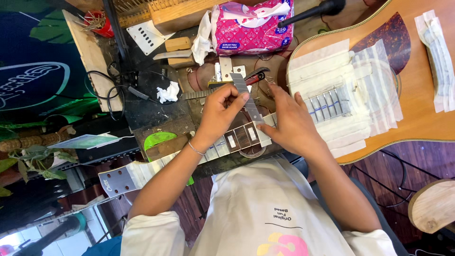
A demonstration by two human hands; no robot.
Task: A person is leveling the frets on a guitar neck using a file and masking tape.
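**Describer:** Both of your hands meet over the guitar neck (237,138), which lies across your lap and the workbench. Your left hand (219,114) pinches a narrow grey metal strip (247,95) near its upper end, fingers curled tight around it. Your right hand (291,124) lies flat on the neck just beside the strip's lower end, fingers spread; whether they touch the strip, I cannot tell.

**Listener:** Where does the strip sit?

**Describer:** It slants down onto the fretboard, whose frets show between bands of pale masking tape. The guitar body (417,95) extends to your right, its top covered with taped paper around the frets there.

**Listener:** What else is close?

**Describer:** A pink tissue pack (251,26) lies beyond your hands, a crumpled tissue (168,92) to the left, and the headstock (116,181) near your left elbow.
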